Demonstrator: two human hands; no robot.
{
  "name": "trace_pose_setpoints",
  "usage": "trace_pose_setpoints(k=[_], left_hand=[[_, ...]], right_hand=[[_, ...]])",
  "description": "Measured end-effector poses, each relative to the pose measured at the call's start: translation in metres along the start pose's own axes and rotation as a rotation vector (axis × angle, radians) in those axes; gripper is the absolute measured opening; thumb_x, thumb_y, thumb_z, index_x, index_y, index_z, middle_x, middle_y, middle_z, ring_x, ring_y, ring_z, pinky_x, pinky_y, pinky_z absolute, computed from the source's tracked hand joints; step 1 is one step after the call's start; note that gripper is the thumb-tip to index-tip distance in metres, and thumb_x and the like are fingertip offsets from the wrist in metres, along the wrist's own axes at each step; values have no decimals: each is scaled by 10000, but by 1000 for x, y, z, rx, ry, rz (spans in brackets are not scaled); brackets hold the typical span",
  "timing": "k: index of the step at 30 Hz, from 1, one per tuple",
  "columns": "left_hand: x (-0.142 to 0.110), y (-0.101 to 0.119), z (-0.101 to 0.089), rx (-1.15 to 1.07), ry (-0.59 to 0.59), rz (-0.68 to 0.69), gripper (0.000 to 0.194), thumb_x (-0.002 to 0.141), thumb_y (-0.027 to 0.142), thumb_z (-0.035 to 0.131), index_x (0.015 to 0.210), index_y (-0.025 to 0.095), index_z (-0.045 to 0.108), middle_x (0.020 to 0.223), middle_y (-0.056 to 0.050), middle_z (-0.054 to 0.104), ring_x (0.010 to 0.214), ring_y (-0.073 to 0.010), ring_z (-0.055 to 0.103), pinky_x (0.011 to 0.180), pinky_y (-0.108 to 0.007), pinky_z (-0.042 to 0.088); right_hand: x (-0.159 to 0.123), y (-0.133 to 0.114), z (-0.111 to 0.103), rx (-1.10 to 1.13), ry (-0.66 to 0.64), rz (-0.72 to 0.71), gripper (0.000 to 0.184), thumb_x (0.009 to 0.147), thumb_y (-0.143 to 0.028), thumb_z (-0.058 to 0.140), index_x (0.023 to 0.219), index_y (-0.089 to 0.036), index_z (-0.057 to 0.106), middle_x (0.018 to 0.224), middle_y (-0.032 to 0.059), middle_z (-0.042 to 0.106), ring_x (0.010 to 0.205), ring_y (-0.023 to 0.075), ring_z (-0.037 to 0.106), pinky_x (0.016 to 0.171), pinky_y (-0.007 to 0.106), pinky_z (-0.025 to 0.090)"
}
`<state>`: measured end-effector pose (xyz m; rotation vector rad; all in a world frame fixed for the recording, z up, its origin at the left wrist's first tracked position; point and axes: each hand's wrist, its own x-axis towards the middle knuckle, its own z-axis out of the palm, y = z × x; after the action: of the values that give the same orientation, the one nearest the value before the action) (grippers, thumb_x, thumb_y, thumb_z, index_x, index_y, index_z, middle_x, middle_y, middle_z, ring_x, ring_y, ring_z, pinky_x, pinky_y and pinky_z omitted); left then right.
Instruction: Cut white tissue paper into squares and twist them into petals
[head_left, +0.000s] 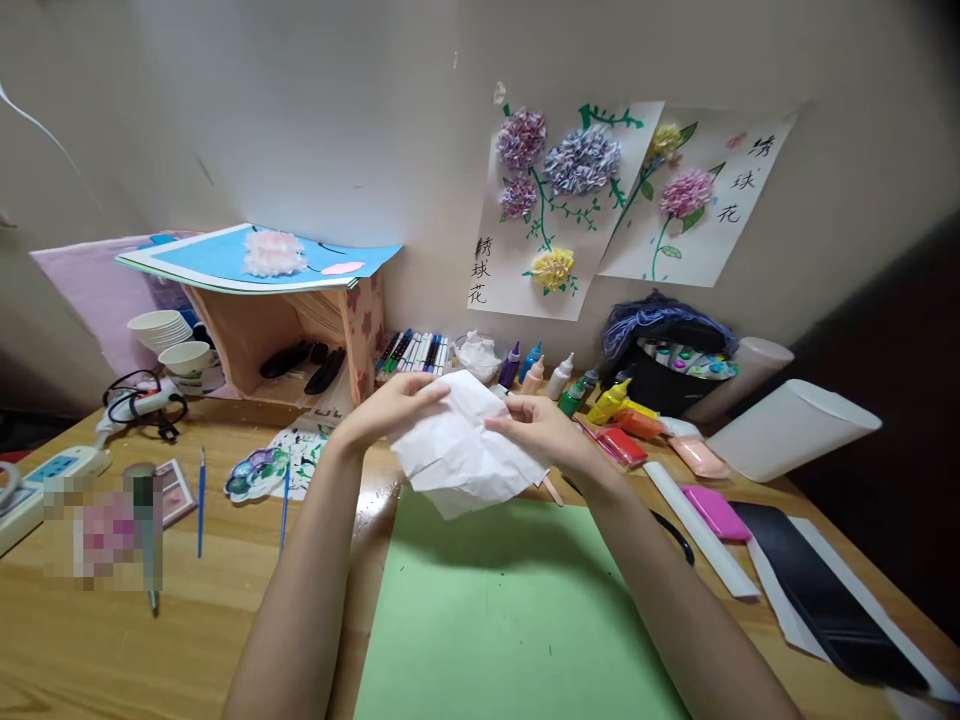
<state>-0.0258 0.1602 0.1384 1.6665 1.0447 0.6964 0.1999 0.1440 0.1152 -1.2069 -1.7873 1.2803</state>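
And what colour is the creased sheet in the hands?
White; the creased sheet shows best in the head view.

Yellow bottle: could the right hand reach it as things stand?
Probably yes: the yellow bottle is near the right hand, with nothing tall seen between them, though that hand would first have to release the white paper.

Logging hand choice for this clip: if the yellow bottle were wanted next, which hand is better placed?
Probably the right hand: it is nearer the yellow bottle. The left hand, farther left, would have to reach across. Both hold the white paper, so the right would need to let go first.
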Motion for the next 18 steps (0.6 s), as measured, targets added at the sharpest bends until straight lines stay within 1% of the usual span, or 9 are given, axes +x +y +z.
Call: trace_pose_setpoints(k=[2, 4, 6, 8, 10, 11, 13, 15, 18], left_hand=[[3, -2, 0, 8, 12, 13, 424, 776, 511, 547, 927, 127, 648, 927, -77, 655, 742, -133, 585, 603, -203, 434], [4, -5, 1, -5, -81, 12, 401, 730, 471, 621, 929, 124, 659, 942, -79, 663, 780, -147, 595, 648, -216, 449], [6, -6, 2, -35, -139, -9, 406, 695, 436, 669, 947, 118, 660, 932, -85, 670, 780, -157, 602, 662, -232, 457], [8, -8, 5, -63, -65, -18, 406, 703, 445, 660, 932, 110, 656, 887, -84, 671, 733, -149, 598, 633, -231, 449], [11, -10, 6, -75, 66, 0, 398, 717, 463, 645, 894, 107, 648, 846, -72, 664, 693, -131, 580, 605, -217, 429], [13, -11, 6, -82, 126, 13, 397, 720, 469, 642, 881, 106, 642, 830, -65, 659, 678, -122, 569, 596, -210, 418], [15, -13, 5, -104, 204, 34, 410, 725, 481, 634, 885, 104, 631, 811, -55, 651, 657, -109, 549, 588, -203, 405], [15, -13, 2, -124, 218, 41, 427, 731, 491, 624, 915, 105, 628, 822, -54, 653, 659, -108, 547, 593, -205, 407], [10, -11, -2, -117, 159, 43, 414, 738, 483, 618, 940, 123, 641, 857, -50, 662, 701, -117, 562, 606, -205, 417]], right_hand=[[-1, 0, -5, 1, 33, 1, 351, 735, -444, 643, 856, -116, 668, 751, 45, 650, 618, 137, 566, 502, 213, 374], [-2, 0, -12, 8, 10, 9, 356, 734, -458, 648, 856, -124, 670, 747, 39, 648, 609, 133, 566, 494, 209, 374], [-4, 0, -19, 45, 41, 31, 406, 745, -521, 617, 844, -131, 671, 730, 39, 650, 603, 138, 574, 492, 214, 390], [-5, 1, -24, 148, 97, 48, 507, 768, -614, 531, 867, -137, 670, 755, 57, 666, 660, 164, 608, 536, 236, 443], [-6, 3, -27, 256, 70, 57, 588, 750, -673, 504, 939, -138, 660, 825, 85, 685, 766, 197, 638, 627, 279, 496], [-6, 3, -27, 278, 28, 57, 599, 722, -668, 548, 979, -137, 652, 868, 97, 689, 812, 209, 643, 670, 299, 508], [-6, 4, -27, 234, -16, 57, 583, 652, -586, 680, 1007, -125, 645, 914, 111, 691, 836, 219, 644, 701, 320, 512], [-5, 4, -25, 162, 33, 27, 514, 647, -488, 726, 992, -115, 654, 931, 110, 693, 813, 210, 643, 691, 316, 507], [-4, 3, -23, 144, 161, -48, 407, 714, -440, 675, 971, -124, 666, 933, 95, 700, 812, 200, 643, 711, 317, 502]])
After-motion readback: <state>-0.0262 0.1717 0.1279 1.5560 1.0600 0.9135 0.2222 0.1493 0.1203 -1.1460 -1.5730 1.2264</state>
